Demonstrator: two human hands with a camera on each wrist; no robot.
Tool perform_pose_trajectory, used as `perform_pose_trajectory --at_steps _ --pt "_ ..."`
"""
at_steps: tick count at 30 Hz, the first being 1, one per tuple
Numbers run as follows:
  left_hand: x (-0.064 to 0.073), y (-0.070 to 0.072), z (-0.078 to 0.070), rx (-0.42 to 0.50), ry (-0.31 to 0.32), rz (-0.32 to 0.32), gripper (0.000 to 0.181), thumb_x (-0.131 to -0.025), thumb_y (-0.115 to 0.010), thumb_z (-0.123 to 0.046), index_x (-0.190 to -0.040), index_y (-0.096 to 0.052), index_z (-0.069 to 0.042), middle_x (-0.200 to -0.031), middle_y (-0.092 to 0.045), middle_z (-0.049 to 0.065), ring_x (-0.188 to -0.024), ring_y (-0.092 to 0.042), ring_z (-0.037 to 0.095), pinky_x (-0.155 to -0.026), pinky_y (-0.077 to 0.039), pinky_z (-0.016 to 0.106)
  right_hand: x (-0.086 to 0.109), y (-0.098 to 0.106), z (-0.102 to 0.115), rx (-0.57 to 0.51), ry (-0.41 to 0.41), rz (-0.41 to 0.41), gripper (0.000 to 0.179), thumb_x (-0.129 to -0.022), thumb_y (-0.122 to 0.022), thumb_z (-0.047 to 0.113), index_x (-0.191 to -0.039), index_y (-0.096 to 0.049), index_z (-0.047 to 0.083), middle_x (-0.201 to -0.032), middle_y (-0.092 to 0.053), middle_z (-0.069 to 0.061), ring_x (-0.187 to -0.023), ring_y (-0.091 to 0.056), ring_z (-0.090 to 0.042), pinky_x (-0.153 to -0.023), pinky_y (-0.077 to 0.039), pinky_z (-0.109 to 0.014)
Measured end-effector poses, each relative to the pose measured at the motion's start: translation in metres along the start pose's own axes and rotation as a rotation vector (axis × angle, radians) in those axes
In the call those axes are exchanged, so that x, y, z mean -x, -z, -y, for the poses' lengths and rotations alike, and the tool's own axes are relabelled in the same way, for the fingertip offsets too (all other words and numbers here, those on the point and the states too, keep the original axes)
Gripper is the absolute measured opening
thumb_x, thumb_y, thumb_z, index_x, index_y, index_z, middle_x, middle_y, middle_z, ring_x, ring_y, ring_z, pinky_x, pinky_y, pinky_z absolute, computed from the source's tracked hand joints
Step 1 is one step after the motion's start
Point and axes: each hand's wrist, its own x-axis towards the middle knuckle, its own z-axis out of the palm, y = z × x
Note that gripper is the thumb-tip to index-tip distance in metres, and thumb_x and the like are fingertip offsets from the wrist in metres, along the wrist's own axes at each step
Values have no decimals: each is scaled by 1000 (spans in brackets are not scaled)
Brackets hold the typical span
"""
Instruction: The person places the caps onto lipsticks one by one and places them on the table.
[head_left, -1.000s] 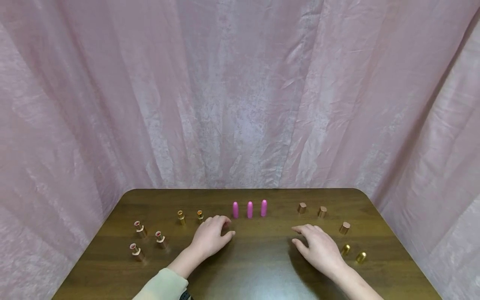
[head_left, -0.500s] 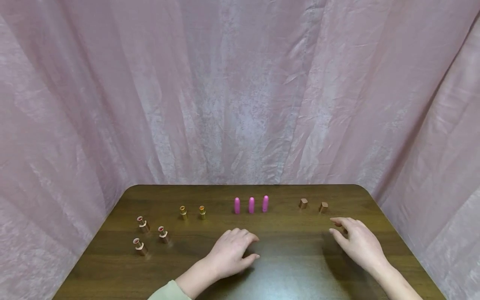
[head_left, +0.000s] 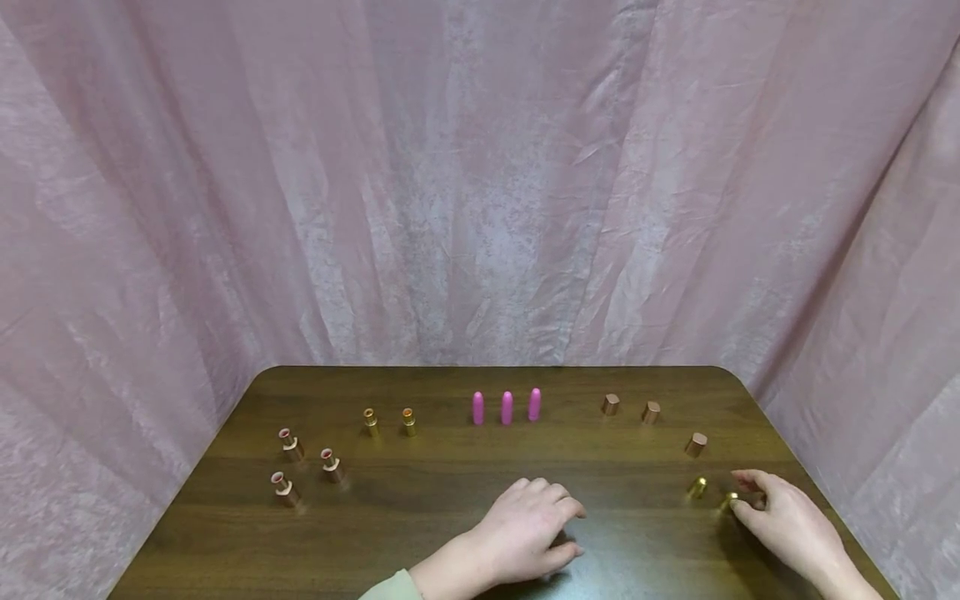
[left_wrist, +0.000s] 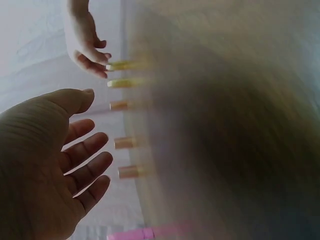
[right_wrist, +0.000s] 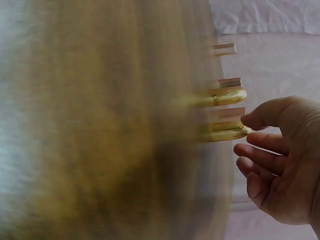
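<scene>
My right hand [head_left: 787, 521] reaches to the right gold lipstick cap [head_left: 729, 500], thumb and index fingertips right at its rounded top. In the right wrist view the gold cap [right_wrist: 230, 131] stands upright between those fingertips, its lower part blurred. Just left of it stands a second gold cap [head_left: 698, 488], untouched. My left hand [head_left: 528, 529] hovers over the middle of the table with loosely bent fingers, holding nothing. Its spread fingers [left_wrist: 87, 155] also look bare in the left wrist view.
On the brown table [head_left: 420, 483] stand three copper caps [head_left: 696, 445], three pink bullet-shaped tubes [head_left: 507, 408] at the back, two gold lipstick tubes [head_left: 408, 422] and three copper lipstick tubes [head_left: 332, 467] at left. A pink curtain [head_left: 480, 183] hangs behind.
My right hand has moved right, past the caps and down to the right gold cap. My left hand has drifted right and nearer, away from the gold tubes.
</scene>
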Motion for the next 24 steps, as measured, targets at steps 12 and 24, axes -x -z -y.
perform_pose_trajectory --at_steps 12,24 --pt "-8 -11 -14 -11 -17 22 36 -93 -68 -54 -121 -70 -30 -111 -64 -17 -98 -57 2 -76 -39 17 4 -13 -5 -42 -69 -26 37 -93 -74 33 -116 -71 4 -102 -72 -6 -86 -65 -20 -71 -48 -40" --pt "-5 -7 -8 21 2 31 36 -94 -68 -53 -123 -70 -30 -112 -64 -17 -99 -57 2 -77 -40 18 8 4 6 -75 -83 -121 37 -97 -70 36 -119 -69 6 -102 -73 -4 -84 -64 -9 -68 -47 -32"
